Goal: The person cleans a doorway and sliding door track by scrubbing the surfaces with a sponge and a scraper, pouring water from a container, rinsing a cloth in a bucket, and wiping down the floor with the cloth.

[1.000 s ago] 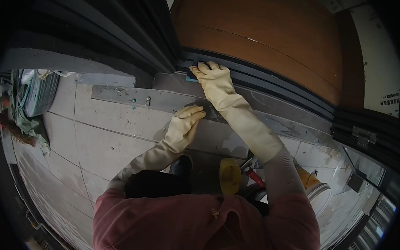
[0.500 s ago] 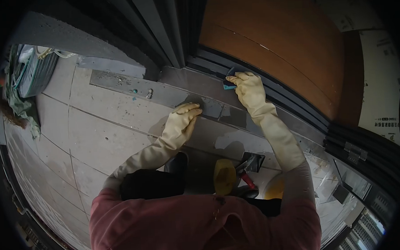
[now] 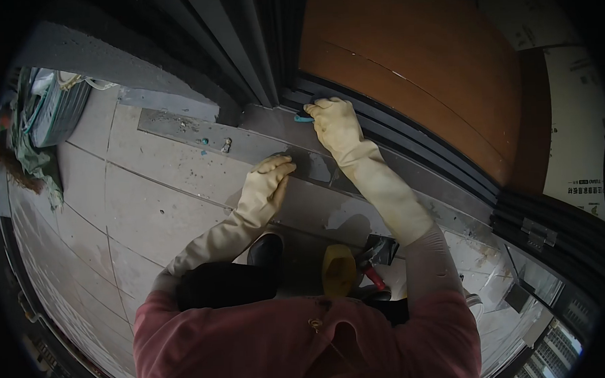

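Both my hands wear long cream rubber gloves. My right hand (image 3: 337, 128) is closed on a sponge, dark with a teal side (image 3: 304, 118), mostly covered by the fingers. It presses at the dark metal door track (image 3: 408, 134), near the track's left end. My left hand (image 3: 265, 182) is lower and to the left, by the edge of the grey stone sill (image 3: 272, 123). Its fingers are bent and pressed together; what they hold, if anything, is hidden. Wet dark patches (image 3: 308, 167) mark the sill beside its fingertips.
Several bits of debris (image 3: 226, 145) lie on the sill to the left. A yellow bottle-like item (image 3: 338, 270), a red-handled tool (image 3: 374, 278) and my dark boot (image 3: 266, 251) are close below. A teal basket (image 3: 63, 115) stands far left. Brown boards (image 3: 412, 69) lie behind the track.
My right hand has slid left and slightly up along the track with the sponge. My left hand has shifted slightly left. A pale patch now shows on the wet sill.
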The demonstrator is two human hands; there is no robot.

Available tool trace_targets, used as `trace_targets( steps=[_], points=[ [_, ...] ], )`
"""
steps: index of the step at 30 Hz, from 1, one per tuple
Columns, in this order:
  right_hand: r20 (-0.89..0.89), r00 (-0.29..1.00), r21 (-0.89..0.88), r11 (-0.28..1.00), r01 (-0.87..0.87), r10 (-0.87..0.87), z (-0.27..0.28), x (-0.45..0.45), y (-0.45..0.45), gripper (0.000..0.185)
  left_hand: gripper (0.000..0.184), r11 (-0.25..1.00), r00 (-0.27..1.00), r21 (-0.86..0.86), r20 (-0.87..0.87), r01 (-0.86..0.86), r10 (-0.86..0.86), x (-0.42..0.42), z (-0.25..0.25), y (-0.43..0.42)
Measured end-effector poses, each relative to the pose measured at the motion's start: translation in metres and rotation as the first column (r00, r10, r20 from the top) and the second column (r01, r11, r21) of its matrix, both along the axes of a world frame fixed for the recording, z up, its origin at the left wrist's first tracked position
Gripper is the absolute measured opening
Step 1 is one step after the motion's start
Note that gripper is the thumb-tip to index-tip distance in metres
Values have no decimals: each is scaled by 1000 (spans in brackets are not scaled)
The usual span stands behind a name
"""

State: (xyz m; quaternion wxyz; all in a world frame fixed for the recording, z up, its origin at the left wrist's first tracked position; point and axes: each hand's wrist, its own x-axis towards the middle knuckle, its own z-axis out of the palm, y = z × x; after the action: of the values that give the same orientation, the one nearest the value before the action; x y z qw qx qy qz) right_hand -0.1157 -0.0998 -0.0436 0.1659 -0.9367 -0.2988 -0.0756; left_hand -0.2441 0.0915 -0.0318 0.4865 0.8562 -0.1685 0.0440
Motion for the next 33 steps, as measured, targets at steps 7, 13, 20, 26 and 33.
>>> trace_targets(
  steps=[7,13,20,26,33],
  points=[
    [-371,869,399,789,468,-328,-36,28,18,31,32,998,976,44,214,40,-49,37,24,-25],
    [-54,962,-12,963,268,-268,-21,23,3,43,33,989,938,96,319,113,-139,65,16,-43],
    [222,702,-162,684,711,-677,-47,-103,-293,49,34,980,942,113,279,161,-187,64,34,-48],
    [-77,241,82,234,969,-968,-41,-65,-195,34,32,971,949,143,227,189,-218,58,31,-50],
    [-176,562,-11,573,820,-808,0,-46,-137,20,31,946,902,207,306,249,-305,90,58,-86]
  ],
)
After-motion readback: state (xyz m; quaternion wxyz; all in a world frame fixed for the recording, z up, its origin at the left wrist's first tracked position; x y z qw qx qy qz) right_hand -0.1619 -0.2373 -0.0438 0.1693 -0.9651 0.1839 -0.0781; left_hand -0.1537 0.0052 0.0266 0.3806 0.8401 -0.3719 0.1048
